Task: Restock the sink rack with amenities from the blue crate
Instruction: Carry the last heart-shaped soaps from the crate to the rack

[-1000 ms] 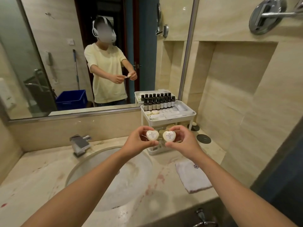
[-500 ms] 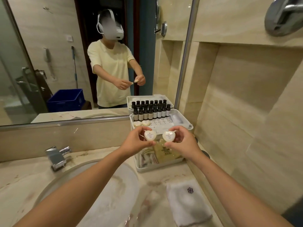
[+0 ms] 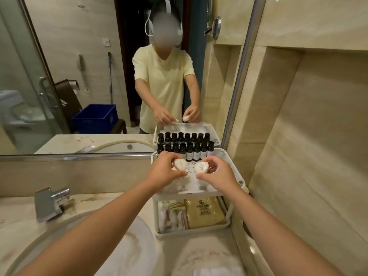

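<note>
A white two-tier sink rack (image 3: 238, 177) stands on the counter against the mirror. My left hand (image 3: 162, 170) pinches a white heart-shaped soap (image 3: 180, 164). My right hand (image 3: 218, 173) pinches a second heart-shaped soap (image 3: 201, 167). Both soaps hover just over the rack's perforated top shelf, in front of a row of small dark bottles (image 3: 196, 151). The lower shelf holds gold packets (image 3: 203, 213) and thin sachets. The blue crate (image 3: 95, 118) shows only as a reflection in the mirror, behind me.
A round basin (image 3: 127, 253) lies at lower left, with a chrome faucet (image 3: 49, 202) behind it. A folded white towel (image 3: 207, 257) lies on the counter in front of the rack. A tiled wall with a recess closes in the right side.
Both hands have carried the soaps forward and down, from in front of the rack to just above its top shelf. The camera has moved closer to the rack.
</note>
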The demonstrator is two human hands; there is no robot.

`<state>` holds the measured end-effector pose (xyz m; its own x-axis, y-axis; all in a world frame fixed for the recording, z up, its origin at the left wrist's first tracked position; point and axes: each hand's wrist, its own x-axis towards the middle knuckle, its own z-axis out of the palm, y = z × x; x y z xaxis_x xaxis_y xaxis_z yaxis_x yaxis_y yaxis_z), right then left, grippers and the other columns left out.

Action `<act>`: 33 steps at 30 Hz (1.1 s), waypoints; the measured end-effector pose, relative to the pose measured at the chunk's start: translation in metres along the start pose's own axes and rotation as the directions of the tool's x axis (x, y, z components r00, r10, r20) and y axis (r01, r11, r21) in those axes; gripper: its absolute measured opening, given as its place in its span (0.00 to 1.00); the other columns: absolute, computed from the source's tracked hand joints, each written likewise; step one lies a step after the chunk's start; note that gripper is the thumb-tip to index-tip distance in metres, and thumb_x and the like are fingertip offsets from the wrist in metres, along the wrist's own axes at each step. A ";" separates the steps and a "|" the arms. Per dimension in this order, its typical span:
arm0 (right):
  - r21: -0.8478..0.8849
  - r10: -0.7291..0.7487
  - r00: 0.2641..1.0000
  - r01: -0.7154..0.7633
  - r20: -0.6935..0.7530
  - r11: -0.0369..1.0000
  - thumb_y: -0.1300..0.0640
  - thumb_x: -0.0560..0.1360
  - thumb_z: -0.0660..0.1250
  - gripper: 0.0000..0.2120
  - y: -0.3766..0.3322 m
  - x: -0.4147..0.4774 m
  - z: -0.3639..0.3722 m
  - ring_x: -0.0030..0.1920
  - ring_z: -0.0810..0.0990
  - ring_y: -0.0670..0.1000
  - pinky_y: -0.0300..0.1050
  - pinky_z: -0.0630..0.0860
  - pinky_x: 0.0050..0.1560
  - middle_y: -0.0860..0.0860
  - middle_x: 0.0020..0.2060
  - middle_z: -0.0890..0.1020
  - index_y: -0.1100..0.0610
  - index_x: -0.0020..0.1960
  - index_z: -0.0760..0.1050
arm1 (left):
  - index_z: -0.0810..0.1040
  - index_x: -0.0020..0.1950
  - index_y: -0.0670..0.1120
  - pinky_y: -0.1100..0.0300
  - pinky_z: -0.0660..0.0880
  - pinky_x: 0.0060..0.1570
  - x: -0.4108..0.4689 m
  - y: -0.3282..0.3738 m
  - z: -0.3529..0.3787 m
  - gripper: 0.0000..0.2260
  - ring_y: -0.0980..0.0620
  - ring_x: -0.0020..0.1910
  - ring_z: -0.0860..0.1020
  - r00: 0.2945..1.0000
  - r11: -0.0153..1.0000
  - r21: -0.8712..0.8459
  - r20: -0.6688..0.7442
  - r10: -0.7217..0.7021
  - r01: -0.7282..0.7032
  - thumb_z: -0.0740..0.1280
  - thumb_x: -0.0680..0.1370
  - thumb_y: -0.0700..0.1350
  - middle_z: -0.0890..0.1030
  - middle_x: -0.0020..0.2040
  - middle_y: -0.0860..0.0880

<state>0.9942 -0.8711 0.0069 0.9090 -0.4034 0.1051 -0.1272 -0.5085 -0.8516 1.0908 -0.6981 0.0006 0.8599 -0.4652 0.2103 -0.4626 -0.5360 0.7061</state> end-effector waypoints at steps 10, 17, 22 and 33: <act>-0.588 -0.152 0.987 0.151 0.048 0.795 0.41 0.66 0.74 0.25 0.023 0.070 0.005 0.63 0.64 0.48 0.45 0.61 0.63 0.43 0.56 0.72 0.45 0.61 0.76 | 0.77 0.64 0.54 0.53 0.76 0.53 0.049 -0.012 0.038 0.27 0.54 0.53 0.74 0.999 0.924 0.382 0.040 -0.017 0.000 0.72 0.69 0.65 0.74 0.55 0.55; -0.691 -0.166 0.983 0.169 0.071 0.703 0.37 0.67 0.72 0.27 0.034 0.085 0.012 0.64 0.64 0.50 0.46 0.56 0.67 0.44 0.58 0.72 0.44 0.63 0.76 | 0.77 0.65 0.54 0.57 0.69 0.52 0.062 -0.010 0.052 0.27 0.51 0.57 0.73 0.998 0.834 0.551 0.065 -0.027 -0.013 0.68 0.71 0.66 0.77 0.57 0.52; -0.744 -0.100 0.989 0.149 0.110 0.651 0.35 0.68 0.71 0.28 0.032 0.093 0.016 0.70 0.62 0.52 0.58 0.44 0.76 0.47 0.63 0.73 0.44 0.64 0.76 | 0.79 0.62 0.54 0.54 0.70 0.57 0.072 -0.010 0.057 0.26 0.50 0.59 0.74 0.997 0.794 0.607 0.052 -0.064 0.020 0.69 0.70 0.67 0.78 0.59 0.52; -0.810 -0.037 0.991 0.124 0.125 0.574 0.34 0.70 0.68 0.25 0.025 0.095 0.018 0.69 0.65 0.53 0.67 0.33 0.73 0.48 0.58 0.79 0.47 0.60 0.79 | 0.82 0.53 0.53 0.54 0.69 0.53 0.076 -0.010 0.058 0.21 0.49 0.56 0.75 0.994 0.775 0.628 0.021 -0.108 0.071 0.72 0.68 0.65 0.82 0.53 0.52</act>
<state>1.0845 -0.9081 -0.0139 0.9557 -0.2856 0.0714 -0.2817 -0.9576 -0.0596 1.1484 -0.7691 -0.0296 0.8999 -0.4195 0.1187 -0.4334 -0.8906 0.1379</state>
